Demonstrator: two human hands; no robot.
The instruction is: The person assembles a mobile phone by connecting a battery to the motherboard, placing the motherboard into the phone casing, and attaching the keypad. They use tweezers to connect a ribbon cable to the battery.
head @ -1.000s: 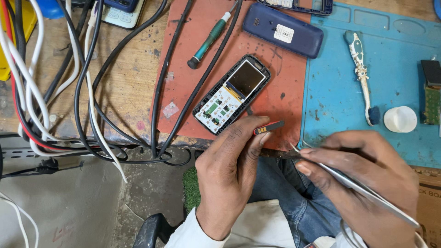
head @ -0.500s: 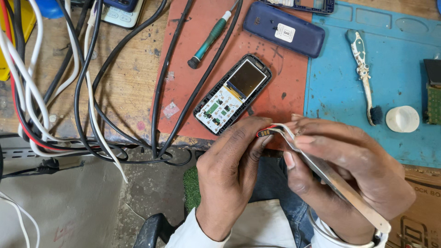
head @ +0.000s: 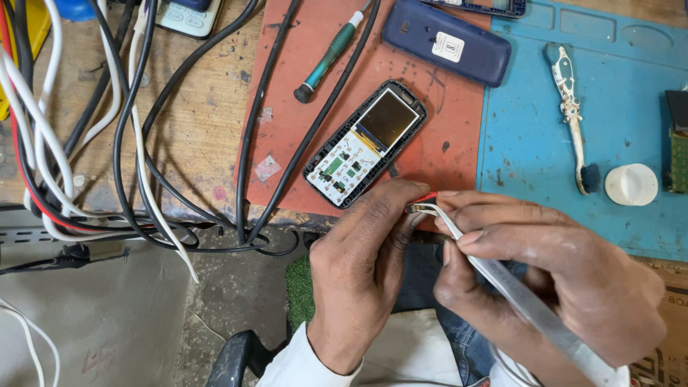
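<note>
Between the fingertips of the left hand (head: pixel 365 279) a tiny part with a red wire (head: pixel 424 199) is sitting pinched, and the right hand (head: pixel 545 287) is clamping metal tweezers (head: pixel 502 287) whose tips are touching that part from the right. The tweezers' long axis is running down-right, away from the part (their far end is leaving the picture). Just up-left, past the fingers, an opened phone (head: pixel 364 143) is lying diagonally on the red mat (head: pixel 430 107), close to the bench edge; the blue mat (head: pixel 616 129) is offering open room on the right.
</note>
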